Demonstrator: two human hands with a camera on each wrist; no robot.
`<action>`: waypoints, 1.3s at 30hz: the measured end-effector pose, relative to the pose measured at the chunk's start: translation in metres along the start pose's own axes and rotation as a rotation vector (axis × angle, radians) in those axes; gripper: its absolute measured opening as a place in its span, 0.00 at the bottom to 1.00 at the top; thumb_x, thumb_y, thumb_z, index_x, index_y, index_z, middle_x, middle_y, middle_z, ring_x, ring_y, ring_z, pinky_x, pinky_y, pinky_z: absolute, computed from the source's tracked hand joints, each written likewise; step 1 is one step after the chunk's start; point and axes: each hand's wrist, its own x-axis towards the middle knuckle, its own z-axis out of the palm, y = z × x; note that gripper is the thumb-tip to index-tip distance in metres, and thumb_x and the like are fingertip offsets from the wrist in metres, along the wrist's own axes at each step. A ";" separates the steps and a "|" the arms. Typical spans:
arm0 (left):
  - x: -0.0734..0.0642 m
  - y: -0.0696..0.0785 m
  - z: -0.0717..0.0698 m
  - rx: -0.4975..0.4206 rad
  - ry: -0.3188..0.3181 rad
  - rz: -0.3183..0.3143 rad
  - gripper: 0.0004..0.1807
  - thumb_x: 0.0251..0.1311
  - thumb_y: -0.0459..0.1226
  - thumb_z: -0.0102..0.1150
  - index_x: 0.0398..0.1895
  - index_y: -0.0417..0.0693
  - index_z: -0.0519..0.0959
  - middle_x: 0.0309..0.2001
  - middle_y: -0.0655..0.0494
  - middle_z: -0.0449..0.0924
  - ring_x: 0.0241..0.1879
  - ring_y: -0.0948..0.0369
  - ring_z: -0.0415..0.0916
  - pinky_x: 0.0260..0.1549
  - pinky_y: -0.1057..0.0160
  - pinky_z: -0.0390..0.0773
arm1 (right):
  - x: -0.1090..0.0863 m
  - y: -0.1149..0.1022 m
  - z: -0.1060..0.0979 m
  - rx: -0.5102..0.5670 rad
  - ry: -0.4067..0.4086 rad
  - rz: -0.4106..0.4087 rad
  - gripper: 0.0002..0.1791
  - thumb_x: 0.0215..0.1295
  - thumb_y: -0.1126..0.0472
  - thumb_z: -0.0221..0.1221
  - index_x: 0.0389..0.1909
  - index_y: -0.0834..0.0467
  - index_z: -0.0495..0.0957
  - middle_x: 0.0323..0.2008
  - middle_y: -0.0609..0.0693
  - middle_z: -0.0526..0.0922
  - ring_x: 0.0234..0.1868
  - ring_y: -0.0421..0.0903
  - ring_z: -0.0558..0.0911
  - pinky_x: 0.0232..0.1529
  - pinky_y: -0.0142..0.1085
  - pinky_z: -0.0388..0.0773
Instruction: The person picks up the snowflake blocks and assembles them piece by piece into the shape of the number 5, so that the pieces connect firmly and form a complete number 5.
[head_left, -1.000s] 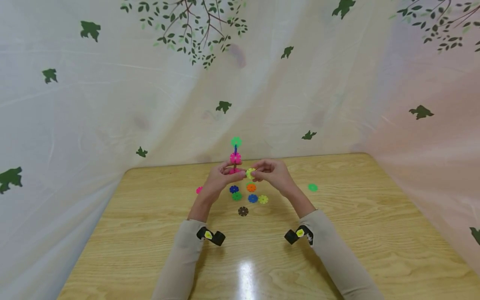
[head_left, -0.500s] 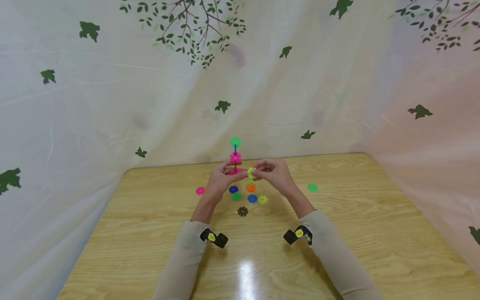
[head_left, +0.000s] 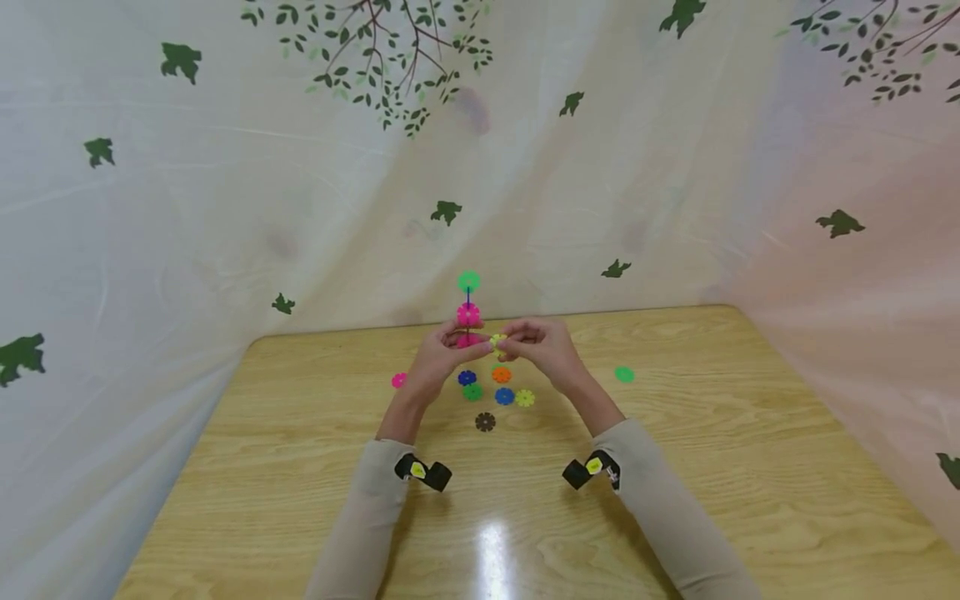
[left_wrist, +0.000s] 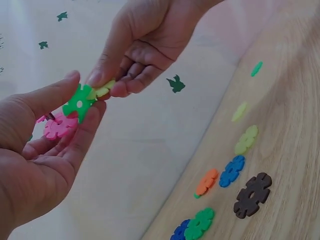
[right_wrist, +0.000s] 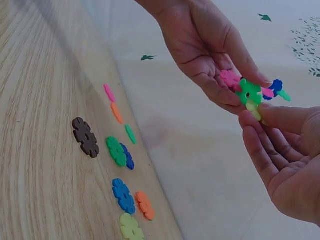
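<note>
My left hand point(head_left: 442, 354) holds a chain of slotted, flower-shaped plastic linking discs in front of me. In the head view the chain stands upright: a green disc point(head_left: 468, 281) on top, a dark blue one point(head_left: 468, 297) edge-on, then a pink disc point(head_left: 468, 313). Thumb and fingers grip its near end, where the left wrist view shows a green disc point(left_wrist: 75, 106) beside a pink disc point(left_wrist: 59, 128). With thumb and fingertips, my right hand point(head_left: 553, 354) pinches a yellow disc point(left_wrist: 104, 90), turned across the green disc and meeting its edge.
Several loose discs lie on the wooden table point(head_left: 675, 500) below my hands, among them brown point(head_left: 485, 422), blue point(head_left: 504, 397), orange point(head_left: 502, 375) and yellow point(head_left: 526, 398) ones. A green disc point(head_left: 624, 374) lies farther right. A printed curtain point(head_left: 360, 200) hangs behind the table.
The right hand has moved slightly left with the yellow disc, which now appears narrower against the left fingertips. The chain in the left hand has shifted a little left and up.
</note>
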 end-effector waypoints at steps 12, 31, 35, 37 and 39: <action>0.005 -0.007 -0.006 -0.043 -0.139 0.010 0.15 0.69 0.33 0.62 0.56 0.37 0.76 0.48 0.56 0.78 0.51 0.52 0.80 0.56 0.57 0.83 | 0.001 -0.002 0.002 -0.018 -0.026 0.071 0.13 0.68 0.66 0.65 0.49 0.71 0.80 0.35 0.47 0.89 0.32 0.42 0.89 0.43 0.41 0.88; 0.005 -0.003 -0.005 -0.099 -0.121 -0.063 0.04 0.72 0.33 0.56 0.45 0.42 0.73 0.37 0.56 0.83 0.39 0.63 0.86 0.49 0.60 0.86 | 0.004 -0.016 -0.024 -0.299 -0.236 0.112 0.14 0.71 0.63 0.62 0.53 0.66 0.81 0.39 0.60 0.88 0.37 0.48 0.88 0.44 0.47 0.87; 0.006 -0.003 -0.006 -0.079 -0.097 -0.081 0.05 0.73 0.34 0.55 0.46 0.44 0.72 0.38 0.57 0.81 0.39 0.63 0.84 0.48 0.62 0.85 | 0.003 -0.011 -0.031 -0.368 -0.301 0.154 0.15 0.71 0.64 0.62 0.53 0.69 0.80 0.42 0.66 0.87 0.39 0.51 0.88 0.50 0.60 0.83; 0.006 -0.003 -0.007 -0.071 -0.088 -0.089 0.05 0.73 0.34 0.55 0.46 0.45 0.71 0.38 0.56 0.80 0.40 0.62 0.84 0.47 0.62 0.85 | 0.003 -0.006 -0.034 -0.402 -0.335 0.171 0.16 0.71 0.65 0.61 0.53 0.71 0.79 0.44 0.68 0.86 0.38 0.52 0.87 0.50 0.62 0.81; 0.007 -0.003 -0.008 -0.057 -0.083 -0.087 0.06 0.73 0.35 0.55 0.47 0.45 0.71 0.39 0.56 0.80 0.41 0.61 0.83 0.47 0.63 0.85 | 0.003 0.000 -0.037 -0.437 -0.365 0.180 0.15 0.71 0.65 0.61 0.52 0.71 0.79 0.42 0.68 0.86 0.37 0.51 0.86 0.49 0.61 0.82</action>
